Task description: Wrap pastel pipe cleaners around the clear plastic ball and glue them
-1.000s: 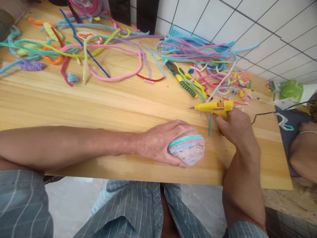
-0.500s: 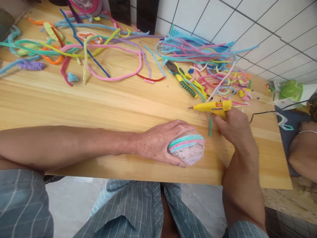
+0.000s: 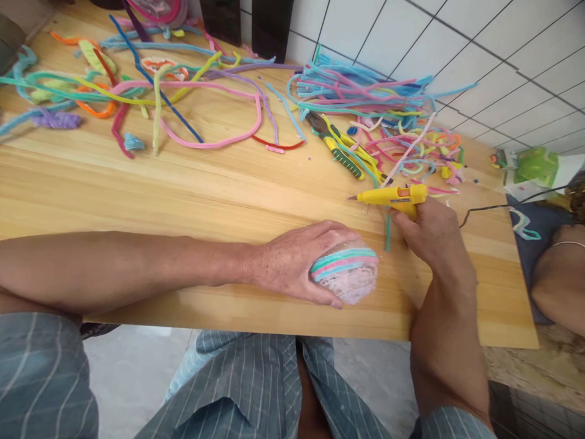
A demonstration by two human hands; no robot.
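A whitish-pink ball (image 3: 351,285) with green, pink and blue pipe-cleaner bands rests on the wooden table near its front edge. My left hand (image 3: 299,262) is wrapped around the ball's left side, hiding part of it. In my right hand (image 3: 432,231) is a yellow glue gun (image 3: 393,196), gripped by its handle, its nozzle pointing left above the table. A short teal pipe cleaner (image 3: 388,231) lies under the glue gun, just left of my right fingers.
Yellow-and-black pliers (image 3: 336,146) lie beyond the glue gun. Behind them is a bundle of blue and pink pipe cleaners (image 3: 361,88). Loose pipe cleaners (image 3: 214,145) spread over the back left. A black cord (image 3: 487,207) runs right, near another person's arm (image 3: 560,274).
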